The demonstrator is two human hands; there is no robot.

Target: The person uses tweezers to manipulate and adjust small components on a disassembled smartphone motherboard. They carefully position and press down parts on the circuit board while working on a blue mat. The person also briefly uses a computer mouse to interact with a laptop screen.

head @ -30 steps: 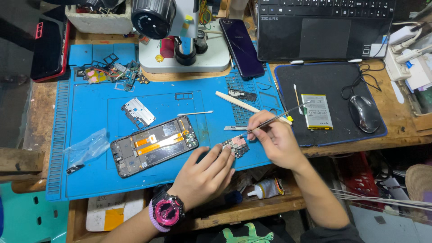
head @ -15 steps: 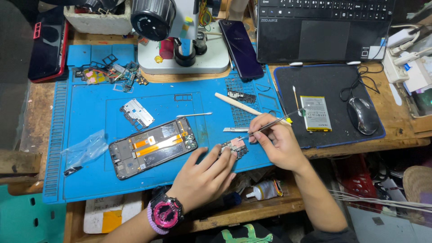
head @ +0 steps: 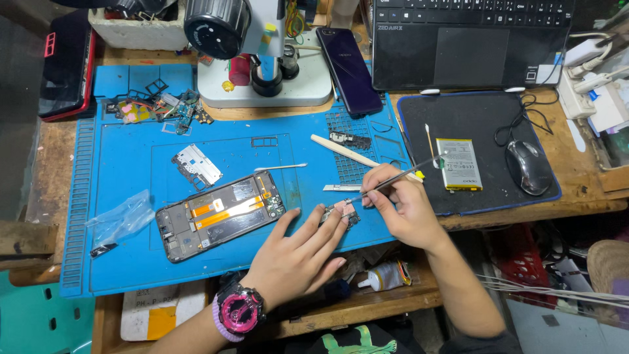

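My left hand (head: pixel 298 252), with a pink and black watch on the wrist, lies flat on the blue work mat (head: pixel 131 249); its fingertips press down a small circuit board (head: pixel 341 214). My right hand (head: pixel 403 203) grips a thin metal tool (head: pixel 409 172) like a pen, its tip touching that board. An opened phone frame (head: pixel 219 215) with orange flex cables lies left of my left hand.
On the mat: a small metal cover (head: pixel 196 164), a wooden spudger (head: pixel 344 151), loose parts (head: pixel 160 108), a plastic bag (head: pixel 121 219). A microscope (head: pixel 262 52), dark phone (head: pixel 348 62) and laptop (head: pixel 472 42) stand behind. Battery (head: pixel 458 164) and mouse (head: pixel 529 167) lie on the black pad. A glue bottle (head: pixel 383 277) sits at the bench edge.
Both hands stay on the small board; the tool tip has shifted only slightly. The view has drifted a little.
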